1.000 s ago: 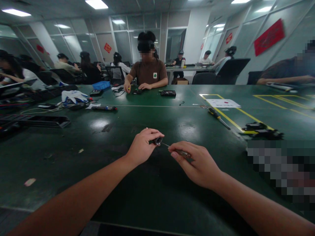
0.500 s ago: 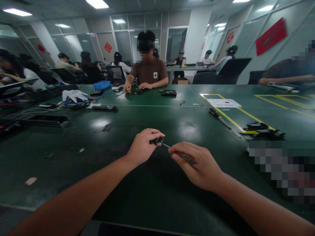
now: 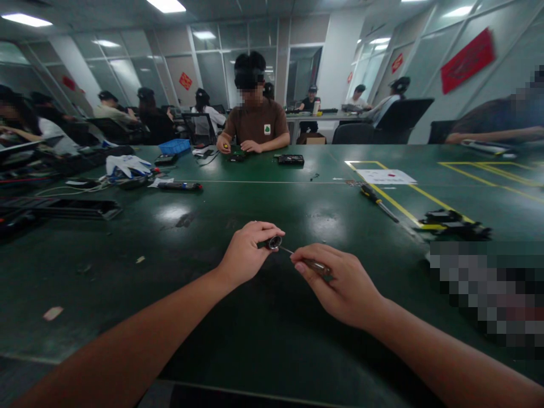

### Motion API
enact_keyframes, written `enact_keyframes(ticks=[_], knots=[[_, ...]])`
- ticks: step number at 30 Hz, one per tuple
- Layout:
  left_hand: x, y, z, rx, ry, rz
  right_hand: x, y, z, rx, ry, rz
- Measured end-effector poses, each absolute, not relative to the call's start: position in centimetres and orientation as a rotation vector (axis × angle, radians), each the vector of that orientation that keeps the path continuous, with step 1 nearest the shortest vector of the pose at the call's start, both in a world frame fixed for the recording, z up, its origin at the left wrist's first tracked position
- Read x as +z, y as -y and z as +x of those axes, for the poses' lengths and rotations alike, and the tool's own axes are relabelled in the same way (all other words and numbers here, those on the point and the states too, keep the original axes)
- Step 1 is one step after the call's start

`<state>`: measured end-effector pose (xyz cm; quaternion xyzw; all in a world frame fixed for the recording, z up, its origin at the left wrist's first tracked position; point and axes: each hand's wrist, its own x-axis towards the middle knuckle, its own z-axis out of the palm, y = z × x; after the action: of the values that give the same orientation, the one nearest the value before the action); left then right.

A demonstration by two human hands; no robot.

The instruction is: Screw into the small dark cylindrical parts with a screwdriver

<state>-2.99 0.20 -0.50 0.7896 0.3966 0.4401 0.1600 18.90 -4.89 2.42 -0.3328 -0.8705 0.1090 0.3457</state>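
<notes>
My left hand (image 3: 250,250) is closed around a small round dark part with a shiny metal rim (image 3: 275,242), its open end turned toward my right hand. In my right hand (image 3: 340,277) is a screwdriver (image 3: 317,266), gripped by its brownish, see-through handle. The thin shaft points left at the ring-shaped opening. Whether the tip touches the part is too small to tell. Both hands are above the green table (image 3: 238,340). My left fingers hide the back of the round part.
A yellow-black screwdriver (image 3: 379,202) and a black assembly (image 3: 454,225) lie to the right. White gloves (image 3: 127,166), a dark pen-like tool (image 3: 181,186) and a blue basket (image 3: 175,146) are on the left. Across the table, a person in a brown shirt (image 3: 255,122) handles a dark device.
My right hand and screwdriver have shifted very slightly, with the handle turned a little. My left hand keeps its hold. The person opposite has raised one hand slightly nearer the other.
</notes>
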Motion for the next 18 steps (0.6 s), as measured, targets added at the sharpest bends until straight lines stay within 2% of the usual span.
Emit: enact_keyframes(ticks=[18], knots=[[-0.35, -0.11, -3.01, 1.202, -1.160, 2.299, 2.26, 4.70, 18.78, 0.260, 2.257, -0.844]])
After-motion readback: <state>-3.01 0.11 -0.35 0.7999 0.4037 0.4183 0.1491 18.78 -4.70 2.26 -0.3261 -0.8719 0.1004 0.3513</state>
